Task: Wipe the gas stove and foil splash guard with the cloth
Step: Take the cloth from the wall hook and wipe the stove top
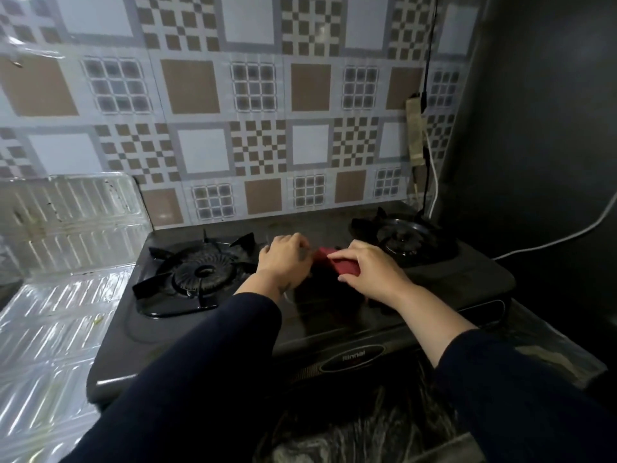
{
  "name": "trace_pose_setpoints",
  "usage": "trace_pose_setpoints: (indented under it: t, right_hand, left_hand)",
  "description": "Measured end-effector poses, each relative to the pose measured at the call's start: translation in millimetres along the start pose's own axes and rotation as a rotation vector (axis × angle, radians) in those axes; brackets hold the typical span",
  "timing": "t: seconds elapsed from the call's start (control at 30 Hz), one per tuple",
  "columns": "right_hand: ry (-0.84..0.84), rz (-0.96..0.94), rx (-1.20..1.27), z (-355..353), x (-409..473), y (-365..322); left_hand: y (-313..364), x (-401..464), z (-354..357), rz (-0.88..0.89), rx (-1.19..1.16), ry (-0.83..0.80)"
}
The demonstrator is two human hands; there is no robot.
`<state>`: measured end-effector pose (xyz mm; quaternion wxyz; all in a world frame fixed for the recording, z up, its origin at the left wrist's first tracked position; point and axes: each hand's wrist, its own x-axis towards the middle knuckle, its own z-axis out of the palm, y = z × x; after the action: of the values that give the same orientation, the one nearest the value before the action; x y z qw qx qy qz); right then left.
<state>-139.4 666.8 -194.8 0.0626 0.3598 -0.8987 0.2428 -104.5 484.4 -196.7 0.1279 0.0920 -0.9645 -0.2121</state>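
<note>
A black two-burner gas stove [334, 322] stands on the counter. A red cloth [337, 264] lies on its middle panel between the burners. My right hand [370, 272] rests on top of the cloth and grips it. My left hand [285, 259] is beside it to the left, its fingers touching the cloth's left edge. The silver foil splash guard [66, 228] stands to the left of the stove, folded along the wall and down over the counter, with dark specks on it.
The left burner grate [197, 272] and the right burner grate [404, 238] flank my hands. A patterned tile backsplash [253, 128] rises behind the stove. A black cable [429, 61] and a white cable [551, 240] hang at the right, by a dark wall.
</note>
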Motion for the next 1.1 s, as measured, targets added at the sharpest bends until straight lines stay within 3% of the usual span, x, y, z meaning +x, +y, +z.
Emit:
trace_pose_setpoints:
  t: [0.2,0.53,0.83,1.1]
  right_hand:
    - [0.149,-0.045,0.028,6,21,6]
    - [-0.341,0.032,-0.227,62,53,13]
    - [-0.376,0.267,-0.272,73,101,21]
    - [-0.344,0.308,-0.248,65,74,21]
  left_hand:
    - [-12,-3,2,-0.002,0.031,0.025]
    - [-41,23,-7,0.042,0.070,0.015]
    - [-42,45,-1,0.090,0.090,-0.029]
    - [-26,35,8,0.096,0.109,-0.062]
